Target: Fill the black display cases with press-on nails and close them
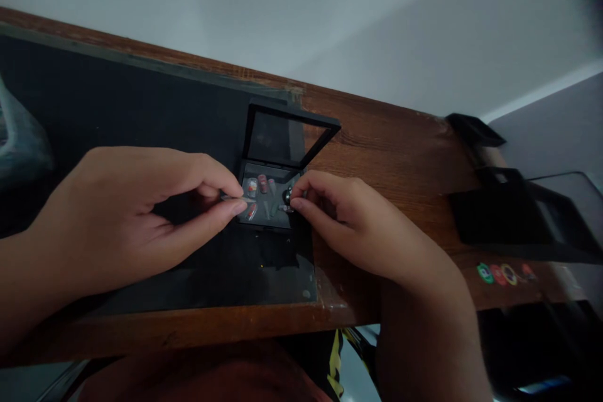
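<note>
A small black box [268, 226] with its windowed lid [289, 133] raised lies between my hands. Inside, several small decorated pieces that look like false nails rest on the grey base, among them a pinkish-red false nail [262, 184] and a pale one with orange marks [252, 187]. My left hand [174, 201] pinches a thin, pale false nail [245, 200] between thumb and index finger over the box's left side. At the box's right side, my right hand [348, 213] has thumb and index finger closed beside a dark, shiny bit [287, 196]; what they grip is mostly hidden.
The box sits on a black mat [141, 100] covering part of a wooden table [386, 144]. A clear plastic bag [21, 138] is at the far left. Dark stands [504, 210] and several coloured round stickers [509, 274] are at the right. A wall rises behind.
</note>
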`<state>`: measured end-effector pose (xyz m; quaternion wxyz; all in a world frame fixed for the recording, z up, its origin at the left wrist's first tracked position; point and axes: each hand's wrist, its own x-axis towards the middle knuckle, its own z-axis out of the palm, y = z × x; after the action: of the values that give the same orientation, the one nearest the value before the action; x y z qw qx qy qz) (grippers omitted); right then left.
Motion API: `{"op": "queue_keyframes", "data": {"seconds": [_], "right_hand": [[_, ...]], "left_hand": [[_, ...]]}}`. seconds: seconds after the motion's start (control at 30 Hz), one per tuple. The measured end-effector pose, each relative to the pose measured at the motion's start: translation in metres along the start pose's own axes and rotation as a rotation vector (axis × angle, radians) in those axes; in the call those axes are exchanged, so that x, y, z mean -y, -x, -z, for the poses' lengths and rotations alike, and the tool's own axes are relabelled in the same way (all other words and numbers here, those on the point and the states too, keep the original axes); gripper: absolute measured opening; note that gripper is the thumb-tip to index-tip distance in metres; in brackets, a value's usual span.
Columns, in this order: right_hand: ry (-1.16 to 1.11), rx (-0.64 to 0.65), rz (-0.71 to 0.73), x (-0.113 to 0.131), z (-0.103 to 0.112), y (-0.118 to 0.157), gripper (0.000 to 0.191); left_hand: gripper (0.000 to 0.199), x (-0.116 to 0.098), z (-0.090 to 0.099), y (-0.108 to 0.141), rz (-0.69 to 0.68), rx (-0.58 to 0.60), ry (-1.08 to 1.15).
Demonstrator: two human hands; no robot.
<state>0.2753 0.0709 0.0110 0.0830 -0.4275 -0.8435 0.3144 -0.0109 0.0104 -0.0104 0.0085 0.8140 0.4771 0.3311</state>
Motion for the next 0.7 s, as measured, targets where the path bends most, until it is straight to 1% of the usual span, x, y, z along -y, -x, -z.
{"op": "queue_keyframes", "data": {"seconds": [0.1, 0.23, 0.43, 0.57, 0.7], "right_hand": [[-0.044, -0.016, 0.006, -0.0004, 0.0001, 0.0002, 0.009], [-0.064, 0.003, 0.023, -0.0007, -0.0006, 0.001, 0.007], [-0.002, 0.009, 0.064, -0.0011, -0.002, 0.0, 0.014], [0.001, 0.026, 0.076, 0.0012, -0.0008, 0.0002, 0.016], [-0.024, 0.018, 0.104, 0.0022, -0.0002, 0.0002, 0.023]], "left_hand": [[0.006, 0.0004, 0.0006, 0.0007, -0.004, -0.002, 0.0], [0.006, -0.0005, 0.0005, 0.0008, 0.008, -0.003, 0.003], [0.004, -0.0011, 0.0001, 0.001, 0.017, 0.011, -0.006], [0.004, -0.0008, 0.0009, 0.0014, 0.012, 0.003, 0.008], [0.005, -0.0002, 0.001, 0.0016, 0.003, 0.003, -0.004]]}}
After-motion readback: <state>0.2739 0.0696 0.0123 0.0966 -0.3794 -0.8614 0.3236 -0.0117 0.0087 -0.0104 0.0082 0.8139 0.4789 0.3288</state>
